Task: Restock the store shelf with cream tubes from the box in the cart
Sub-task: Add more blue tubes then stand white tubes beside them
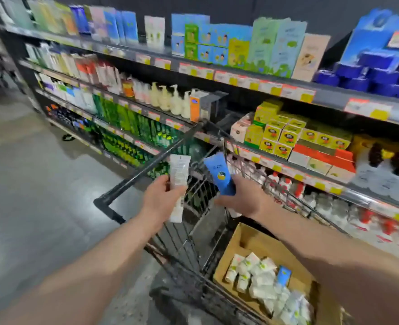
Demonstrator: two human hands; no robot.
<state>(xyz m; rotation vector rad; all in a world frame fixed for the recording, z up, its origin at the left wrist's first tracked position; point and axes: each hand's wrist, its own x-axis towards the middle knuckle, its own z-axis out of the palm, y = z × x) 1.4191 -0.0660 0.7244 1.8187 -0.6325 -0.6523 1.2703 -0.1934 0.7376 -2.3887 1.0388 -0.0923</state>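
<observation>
Both bare forearms reach forward from the lower corners, bringing the 2 hands to about the same height, near each other but apart. The left hand grips a white tube upright, fingers curled round its lower half. The right hand, its back facing up, holds a blue tube by its lower end, tilted slightly left.

Light falls on your scene from overhead, bright and fairly even. Pale glare patches lie on the floor at left, and the far left corner is dim. Blur smears the whole frame, so you cannot read the labels on the shelves. The white tube and blue tube are least smeared. The wide lens bows the shelf lines toward the edges. Soft shadow fills the box.
</observation>
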